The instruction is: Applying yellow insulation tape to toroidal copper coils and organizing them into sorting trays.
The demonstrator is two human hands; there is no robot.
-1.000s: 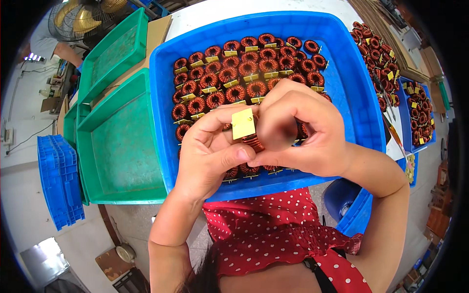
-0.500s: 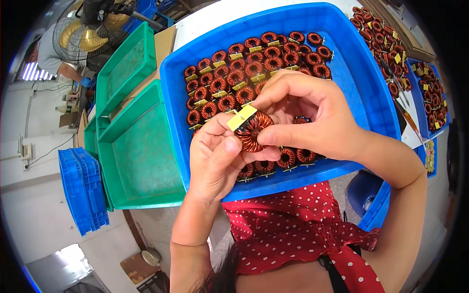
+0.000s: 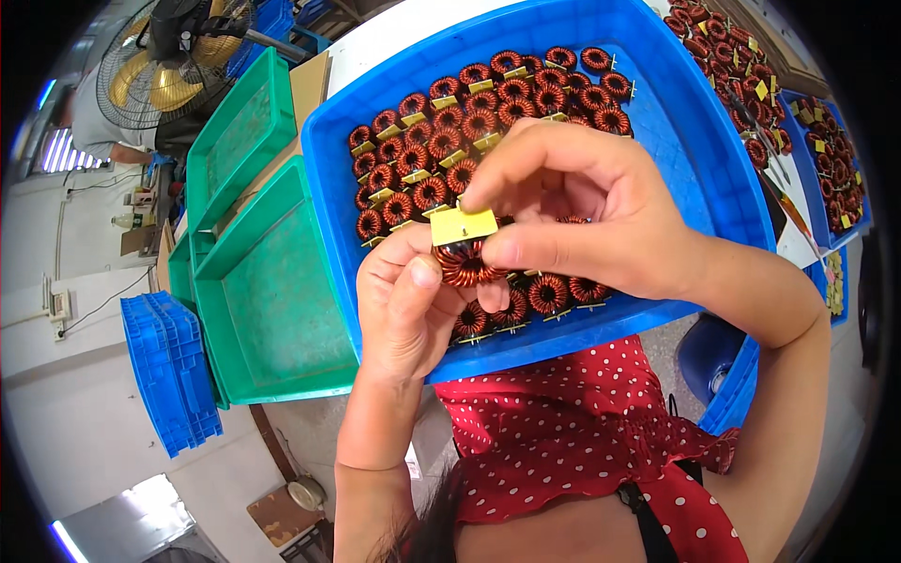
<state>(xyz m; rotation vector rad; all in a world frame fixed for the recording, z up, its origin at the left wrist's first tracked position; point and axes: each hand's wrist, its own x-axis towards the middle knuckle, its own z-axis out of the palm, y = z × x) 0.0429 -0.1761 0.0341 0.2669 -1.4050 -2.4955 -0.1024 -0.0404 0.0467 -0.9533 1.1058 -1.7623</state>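
The large blue tray (image 3: pixel 671 141) holds rows of copper-wound coils (image 3: pixel 430 193); a green tray (image 3: pixel 282 314) stands at its left. Above the rows, the left hand (image 3: pixel 399 300) pinches a held coil (image 3: pixel 462 267). The right hand's (image 3: pixel 610 211) thumb and forefinger, parted, reach its yellow board (image 3: pixel 479 223); whether they grip, I cannot tell.

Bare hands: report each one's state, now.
Left hand: closed, holding a copper-red wire-wound ring coil topped by a flat yellow plate.
Right hand: half-curled at that coil; whether it grips cannot be told.
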